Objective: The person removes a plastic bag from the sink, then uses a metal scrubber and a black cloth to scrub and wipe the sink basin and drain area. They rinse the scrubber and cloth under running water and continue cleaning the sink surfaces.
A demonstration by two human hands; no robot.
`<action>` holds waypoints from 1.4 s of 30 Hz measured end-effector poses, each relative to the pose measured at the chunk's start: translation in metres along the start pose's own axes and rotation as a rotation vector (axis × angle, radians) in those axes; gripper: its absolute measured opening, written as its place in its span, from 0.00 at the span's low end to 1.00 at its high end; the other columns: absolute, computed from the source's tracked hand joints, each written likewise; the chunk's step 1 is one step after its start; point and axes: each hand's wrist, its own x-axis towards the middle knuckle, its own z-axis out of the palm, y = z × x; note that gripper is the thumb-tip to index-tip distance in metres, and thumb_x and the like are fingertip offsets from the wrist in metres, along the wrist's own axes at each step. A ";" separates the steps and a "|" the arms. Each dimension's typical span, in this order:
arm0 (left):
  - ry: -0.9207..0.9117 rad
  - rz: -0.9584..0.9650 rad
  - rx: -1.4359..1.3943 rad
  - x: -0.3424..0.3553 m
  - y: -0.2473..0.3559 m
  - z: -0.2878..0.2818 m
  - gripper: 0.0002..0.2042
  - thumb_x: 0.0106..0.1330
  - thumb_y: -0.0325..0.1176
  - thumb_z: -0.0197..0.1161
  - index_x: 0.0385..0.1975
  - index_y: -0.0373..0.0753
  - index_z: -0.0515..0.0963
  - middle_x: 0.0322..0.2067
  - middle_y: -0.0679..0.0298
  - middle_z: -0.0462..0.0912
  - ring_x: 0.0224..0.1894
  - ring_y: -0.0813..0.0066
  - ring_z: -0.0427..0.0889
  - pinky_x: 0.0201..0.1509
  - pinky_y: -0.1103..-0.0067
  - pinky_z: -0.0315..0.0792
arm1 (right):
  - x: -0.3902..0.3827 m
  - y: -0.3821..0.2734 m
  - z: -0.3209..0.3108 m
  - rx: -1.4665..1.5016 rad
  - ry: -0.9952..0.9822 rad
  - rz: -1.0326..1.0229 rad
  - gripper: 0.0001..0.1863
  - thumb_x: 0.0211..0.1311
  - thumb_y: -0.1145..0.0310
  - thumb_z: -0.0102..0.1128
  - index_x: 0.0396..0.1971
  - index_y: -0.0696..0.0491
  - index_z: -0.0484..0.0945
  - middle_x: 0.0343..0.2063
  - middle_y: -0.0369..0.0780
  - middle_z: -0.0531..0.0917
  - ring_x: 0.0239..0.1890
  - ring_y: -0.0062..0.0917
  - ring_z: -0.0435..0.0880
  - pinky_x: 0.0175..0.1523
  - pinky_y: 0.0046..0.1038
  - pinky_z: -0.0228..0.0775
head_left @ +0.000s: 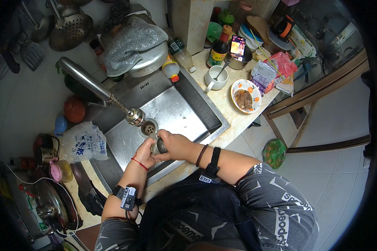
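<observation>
Over the near edge of the steel sink (184, 111), just below the drain (148, 128), my two hands meet. A small dark grey, rounded thing (161, 145) shows between them, with a pale, wet-looking patch beside it. Its kind I cannot make out. My left hand (145, 154) closes round it from the left, fingers curled. From the right, my right hand (174, 144) grips the same thing, its fingers bent over the top. The faucet (134, 116) points down into the sink just beyond my hands.
Right of the sink stand a white mug (216, 78) with a spoon, a bowl of food (246, 96), a sauce bottle (219, 48) and a lit phone (238, 47). A plastic bag (85, 141) lies at the left rim. Behind is a mesh-covered pot (148, 58).
</observation>
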 end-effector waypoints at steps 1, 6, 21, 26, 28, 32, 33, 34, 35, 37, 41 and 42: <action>-0.063 -0.009 -0.041 0.001 -0.001 -0.001 0.20 0.62 0.39 0.48 0.52 0.36 0.67 0.46 0.54 0.78 0.44 0.59 0.81 0.48 0.65 0.77 | 0.000 0.002 0.000 -0.044 0.040 -0.066 0.40 0.46 0.51 0.70 0.50 0.61 0.60 0.37 0.57 0.78 0.36 0.50 0.81 0.41 0.40 0.74; -0.165 -0.044 -0.103 -0.007 -0.002 0.005 0.23 0.60 0.39 0.49 0.55 0.36 0.66 0.50 0.53 0.76 0.52 0.56 0.77 0.51 0.61 0.75 | 0.002 0.011 -0.006 -0.127 0.051 -0.275 0.40 0.43 0.53 0.72 0.51 0.58 0.61 0.39 0.53 0.77 0.38 0.47 0.81 0.42 0.39 0.75; 0.181 0.803 0.374 -0.006 -0.015 0.020 0.22 0.54 0.17 0.56 0.50 0.41 0.68 0.44 0.63 0.72 0.44 0.77 0.71 0.48 0.81 0.70 | 0.002 0.009 0.020 0.746 0.233 0.228 0.12 0.64 0.67 0.54 0.41 0.59 0.76 0.32 0.40 0.81 0.36 0.22 0.78 0.44 0.23 0.70; 0.208 0.758 0.096 -0.002 -0.018 0.037 0.24 0.54 0.18 0.54 0.53 0.42 0.64 0.43 0.63 0.71 0.44 0.77 0.72 0.50 0.80 0.69 | 0.003 -0.003 0.031 0.923 0.329 0.111 0.13 0.70 0.65 0.47 0.41 0.59 0.76 0.32 0.34 0.78 0.37 0.15 0.73 0.45 0.22 0.68; 0.192 0.713 -0.015 -0.002 -0.016 0.042 0.23 0.56 0.21 0.52 0.54 0.41 0.62 0.43 0.62 0.72 0.43 0.73 0.74 0.46 0.76 0.72 | 0.003 -0.003 0.026 0.757 0.304 0.098 0.12 0.68 0.64 0.49 0.37 0.58 0.75 0.31 0.44 0.80 0.36 0.30 0.78 0.43 0.28 0.69; 0.185 0.498 -0.139 -0.007 -0.013 0.041 0.19 0.58 0.30 0.52 0.51 0.39 0.65 0.42 0.61 0.75 0.41 0.67 0.77 0.44 0.71 0.75 | 0.004 0.001 0.017 0.408 0.264 -0.097 0.12 0.67 0.65 0.49 0.28 0.57 0.73 0.27 0.47 0.77 0.32 0.40 0.76 0.41 0.37 0.67; 0.188 0.433 -0.179 -0.008 -0.013 0.039 0.18 0.59 0.33 0.52 0.50 0.38 0.66 0.41 0.60 0.76 0.41 0.66 0.77 0.44 0.69 0.75 | 0.004 0.002 0.017 0.295 0.288 -0.163 0.12 0.67 0.65 0.49 0.26 0.56 0.72 0.26 0.47 0.76 0.31 0.42 0.75 0.41 0.39 0.66; 0.126 0.363 -0.196 -0.008 -0.012 0.037 0.18 0.59 0.36 0.52 0.49 0.39 0.68 0.41 0.59 0.77 0.41 0.65 0.78 0.45 0.68 0.75 | 0.003 0.002 0.016 0.255 0.256 -0.194 0.12 0.66 0.64 0.50 0.25 0.55 0.72 0.25 0.46 0.76 0.32 0.42 0.75 0.41 0.40 0.65; 0.059 0.298 -0.225 -0.008 -0.011 0.033 0.18 0.59 0.39 0.52 0.48 0.40 0.70 0.42 0.59 0.78 0.42 0.64 0.78 0.46 0.67 0.74 | 0.002 0.003 0.017 0.214 0.244 -0.225 0.12 0.65 0.64 0.50 0.24 0.55 0.71 0.25 0.45 0.75 0.32 0.41 0.75 0.42 0.41 0.64; -0.015 0.203 -0.270 -0.007 -0.009 0.027 0.17 0.59 0.41 0.52 0.46 0.40 0.73 0.42 0.57 0.79 0.43 0.63 0.79 0.47 0.66 0.74 | -0.001 0.002 0.018 0.165 0.212 -0.258 0.12 0.64 0.64 0.51 0.24 0.53 0.71 0.25 0.44 0.75 0.33 0.40 0.74 0.45 0.41 0.62; -0.034 0.150 -0.291 -0.003 -0.006 0.013 0.16 0.62 0.38 0.49 0.44 0.34 0.73 0.43 0.53 0.80 0.45 0.59 0.80 0.51 0.66 0.74 | -0.006 0.000 0.018 0.029 0.180 -0.433 0.10 0.61 0.63 0.55 0.26 0.52 0.72 0.28 0.41 0.75 0.37 0.37 0.74 0.51 0.38 0.61; -0.121 0.170 -0.288 -0.001 -0.004 0.009 0.16 0.63 0.36 0.48 0.43 0.32 0.73 0.43 0.52 0.80 0.46 0.58 0.80 0.52 0.66 0.74 | -0.007 -0.001 0.017 -0.038 0.183 -0.507 0.09 0.61 0.63 0.56 0.26 0.52 0.72 0.29 0.40 0.75 0.38 0.37 0.74 0.51 0.38 0.61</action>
